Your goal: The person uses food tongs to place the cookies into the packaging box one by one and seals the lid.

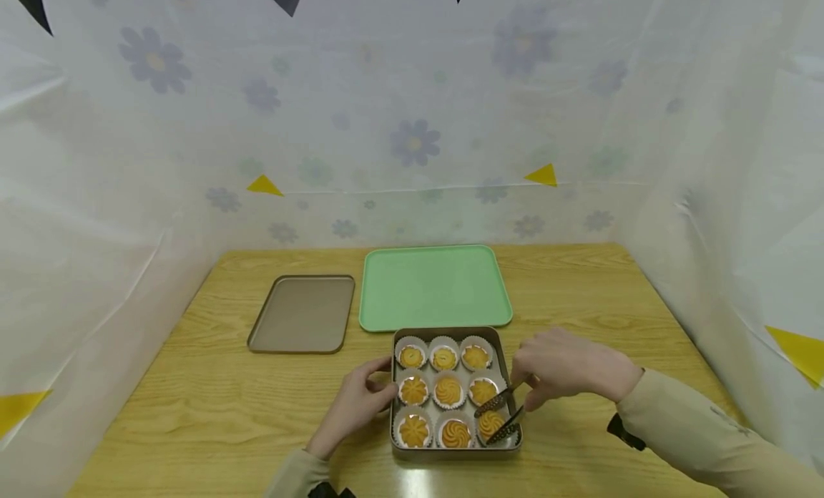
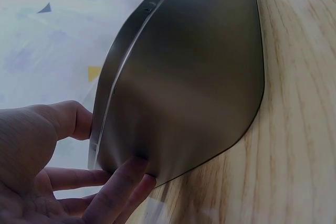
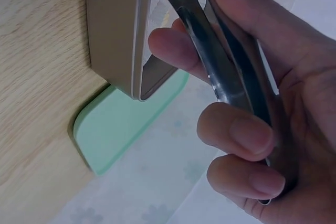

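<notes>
A square metal baking pan holds rows of swirled cookies in white paper cups. My right hand grips metal tongs over the pan's right wall. The tongs' perforated tips are spread either side of the cookie in the near right corner; whether they touch it I cannot tell. Curled fingers wrap the tongs' handles in the right wrist view. My left hand rests against the pan's left side, its fingertips touching the outer wall in the left wrist view.
Behind the pan lies a green tray, close to its far edge. A shallow brown baking tray sits to the left of it. The wooden table is enclosed by pale flowered sheeting at the back and sides.
</notes>
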